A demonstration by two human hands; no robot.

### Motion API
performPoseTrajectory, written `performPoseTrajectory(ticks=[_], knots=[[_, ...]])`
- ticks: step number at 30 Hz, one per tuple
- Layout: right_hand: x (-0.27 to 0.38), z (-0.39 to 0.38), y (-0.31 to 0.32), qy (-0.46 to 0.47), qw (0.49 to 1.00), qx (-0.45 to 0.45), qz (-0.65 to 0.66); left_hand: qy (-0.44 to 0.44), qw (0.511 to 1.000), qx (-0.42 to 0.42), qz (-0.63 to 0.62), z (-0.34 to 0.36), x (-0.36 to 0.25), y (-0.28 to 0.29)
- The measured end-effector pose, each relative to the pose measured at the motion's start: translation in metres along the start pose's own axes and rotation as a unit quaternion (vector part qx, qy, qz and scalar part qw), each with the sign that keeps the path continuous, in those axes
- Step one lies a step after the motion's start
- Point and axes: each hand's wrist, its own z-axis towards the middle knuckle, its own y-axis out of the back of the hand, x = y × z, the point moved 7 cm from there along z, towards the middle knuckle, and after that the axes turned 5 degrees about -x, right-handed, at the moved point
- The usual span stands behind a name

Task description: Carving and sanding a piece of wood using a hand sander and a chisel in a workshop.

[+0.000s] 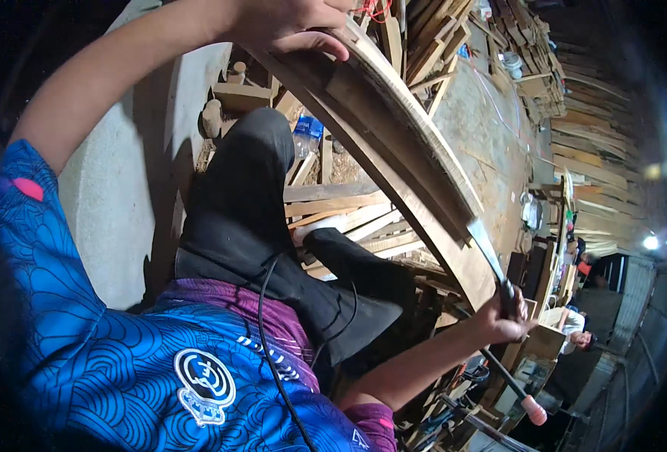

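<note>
At the top of the head view, my left hand is closed around the upper end of a curved wooden piece, its thumb pressed along the side. That piece lies on a long, wider board slanting down to the right. Lower right, my right hand grips the dark handle of a flat-bladed, chisel-like tool. The blade's far end meets the lower end of the curved piece; whether it is cutting in, I cannot tell. Beside my right hand runs a dark rod with a pink grip.
Wood offcuts and a bottle with a blue label lie below the board. A pale concrete block or wall stands to the left. Timber stacks line the far side. Another person is at the far right.
</note>
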Motion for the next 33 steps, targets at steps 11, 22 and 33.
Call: performPoseTrajectory(ticks=[11, 22, 33], knots=[[-0.009, -0.015, 0.004, -0.069, 0.996, -0.017, 0.045, -0.14, 0.936, -0.243, -0.214, -0.019, 0.027, 0.0], [-0.021, -0.023, -0.044, -0.113, 0.986, 0.116, 0.05, -0.163, 0.927, -0.291, -0.17, -0.013, 0.012, -0.028], [-0.052, 0.006, -0.012, -0.124, 0.99, 0.037, 0.059, 0.102, 0.959, 0.103, -0.243, -0.006, 0.026, -0.027]])
